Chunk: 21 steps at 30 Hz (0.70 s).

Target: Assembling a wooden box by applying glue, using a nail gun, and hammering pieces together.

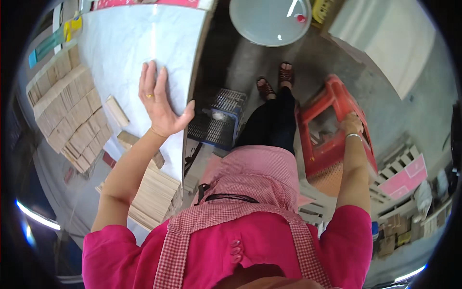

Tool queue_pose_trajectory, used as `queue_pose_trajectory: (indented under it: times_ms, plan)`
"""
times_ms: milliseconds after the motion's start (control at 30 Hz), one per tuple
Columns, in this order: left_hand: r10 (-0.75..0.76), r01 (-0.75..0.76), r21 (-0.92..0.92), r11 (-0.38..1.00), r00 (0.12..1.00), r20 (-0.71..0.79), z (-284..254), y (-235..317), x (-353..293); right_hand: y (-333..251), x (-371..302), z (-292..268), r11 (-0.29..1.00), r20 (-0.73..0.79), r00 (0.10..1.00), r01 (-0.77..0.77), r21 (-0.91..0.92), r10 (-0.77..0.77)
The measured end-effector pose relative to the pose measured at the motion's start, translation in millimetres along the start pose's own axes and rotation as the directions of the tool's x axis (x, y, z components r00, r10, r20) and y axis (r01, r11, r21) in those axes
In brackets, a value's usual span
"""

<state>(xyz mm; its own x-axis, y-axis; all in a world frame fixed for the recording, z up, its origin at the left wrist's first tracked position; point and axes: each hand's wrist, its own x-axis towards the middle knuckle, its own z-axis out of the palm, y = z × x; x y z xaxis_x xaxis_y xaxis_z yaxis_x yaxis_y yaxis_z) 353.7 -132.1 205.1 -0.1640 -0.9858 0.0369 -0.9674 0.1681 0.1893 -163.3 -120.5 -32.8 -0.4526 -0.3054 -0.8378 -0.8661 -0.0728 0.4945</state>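
So the left hand [159, 103] is pressed flat, palm down, fingers spread a bit, on the white sheet-covered table [125, 43], right by its edge, arm reaching up and slightly bent at the elbow. The right hand [351, 124] is way off on the other side, arm stretched out straight, fingers curled tight around the rim of a red plastic stool [332, 130] that sits tilted on the concrete floor. Small wooden blocks [72, 115] lie in rows on the table, left of the flat hand. A blue crate [216, 120] sits below the table edge.
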Motion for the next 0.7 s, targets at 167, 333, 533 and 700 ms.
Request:
queue_pose_trajectory:
  times_ms: [167, 333, 533, 700]
  plan:
    - [-0.043, 0.043, -0.010, 0.999, 0.999, 0.020, -3, -5, 1, -2, 3, -9, 0.999, 0.108, 0.993, 0.044, -0.020, -0.041]
    - [-0.106, 0.108, -0.030, 0.994, 0.993, 0.060, -7, -1, 0, -34, -2, -18, 0.988, 0.053, 0.998, 0.021, -0.155, -0.013]
    - [-0.191, 0.199, -0.128, 0.972, 0.979, 0.068, -2, -3, -11, -85, -10, -31, 0.941, 0.028, 0.993, 0.118, -0.316, -0.115]
    - [-0.197, 0.214, -0.195, 0.957, 0.975, 0.107, -4, -1, -9, -126, -26, -53, 0.919, 0.020, 0.991, 0.128, -0.373, -0.130]
